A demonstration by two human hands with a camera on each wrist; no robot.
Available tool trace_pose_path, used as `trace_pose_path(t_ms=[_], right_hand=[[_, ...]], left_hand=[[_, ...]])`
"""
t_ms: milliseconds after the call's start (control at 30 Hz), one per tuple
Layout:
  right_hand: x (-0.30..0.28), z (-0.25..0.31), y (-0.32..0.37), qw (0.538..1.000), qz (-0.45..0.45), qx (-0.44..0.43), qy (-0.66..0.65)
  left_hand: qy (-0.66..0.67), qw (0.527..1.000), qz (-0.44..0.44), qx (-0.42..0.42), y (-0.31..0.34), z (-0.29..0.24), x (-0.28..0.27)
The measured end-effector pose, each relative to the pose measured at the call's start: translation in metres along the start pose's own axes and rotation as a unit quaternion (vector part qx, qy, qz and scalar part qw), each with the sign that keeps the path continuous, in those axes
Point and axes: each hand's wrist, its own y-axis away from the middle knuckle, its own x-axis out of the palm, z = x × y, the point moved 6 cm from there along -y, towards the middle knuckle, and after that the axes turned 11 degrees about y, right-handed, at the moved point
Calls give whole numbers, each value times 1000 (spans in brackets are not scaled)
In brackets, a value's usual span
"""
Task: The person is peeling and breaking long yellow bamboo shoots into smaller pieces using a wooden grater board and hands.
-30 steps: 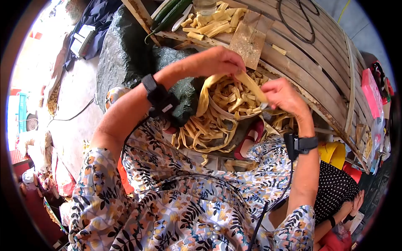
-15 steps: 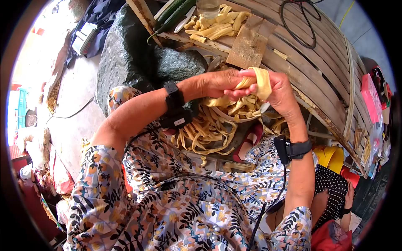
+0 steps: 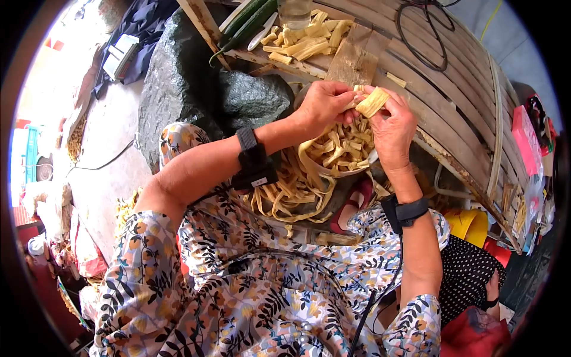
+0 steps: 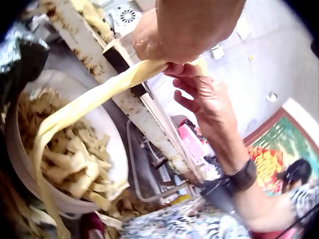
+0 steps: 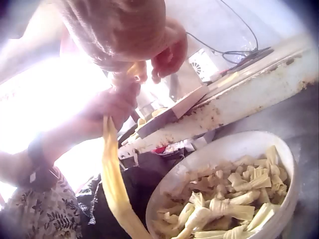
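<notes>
A pale yellow strip (image 3: 373, 102) is folded between both hands. The left hand (image 3: 326, 107) pinches it with curled fingers; the right hand (image 3: 392, 128) grips the folded end between thumb and fingers. From the left hand a long tail of the strip (image 4: 94, 99) hangs across a white tub (image 4: 117, 149), also in the right wrist view, where the strip (image 5: 115, 184) drops beside the tub (image 5: 289, 164). Short knotted yellow pieces (image 5: 219, 211) fill much of the tub. Part of the left hand's fingers is hidden behind the strip and the other hand.
Behind the tub stands a slatted wooden table (image 3: 440, 107) with a rusty edge, a board (image 3: 352, 62), cut yellow pieces (image 3: 309, 44), cucumbers (image 3: 247, 24) and a glass (image 3: 294, 13). Loose strips (image 3: 291, 193) lie beside the tub. Dark green plastic (image 3: 172, 89) stands left.
The hands, apart over the tub a second ago, came together above it. The strip went from stretched, to wrapped round the right hand's fingers, to a compact fold between the fingertips.
</notes>
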Motion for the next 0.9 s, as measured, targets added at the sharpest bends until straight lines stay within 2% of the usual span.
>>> trace_pose_path(t_ms=[33,100,133,233,333,367,467,500,600,633,667,733,767,867,900], right_hand=[[0,2,-2,1000,6,-3,9],[18,-15,0,984,107,81,-120],[28,-22,2,963,155,123,-183],[35,-31,5,940,177,183,-225],[32,-25,7,969,167,153,-100],[31,-21,8,974,168,151,-28],[28,-11,10,998,29,-18,53],[27,-9,9,998,59,7,7],[10,2,3,992,14,-38,-122],[5,2,0,989,26,-15,-145],[10,-11,-1,964,30,64,-258],[2,-30,-6,914,14,180,-364],[3,-47,-5,878,3,227,-421],[3,-58,-1,843,14,309,-439],[5,-58,0,851,29,311,-423]], left_hand=[[-46,998,-10,35,1,-7,-1],[-161,981,-9,107,3,-17,-1],[-150,982,1,118,3,-18,-1],[-142,978,33,149,6,-24,5],[-338,928,51,147,12,-23,13],[-442,883,54,150,7,-18,12],[-476,831,11,288,8,-15,13],[-442,861,-3,252,8,-17,10],[-308,947,-8,87,7,-14,-2],[-190,981,4,36,4,-4,-5],[-113,994,3,-6,5,2,-6],[43,995,3,-89,15,-5,8],[15,995,39,-96,18,-8,13],[-44,990,108,-83,11,1,5],[-36,989,114,-90,11,1,3]])
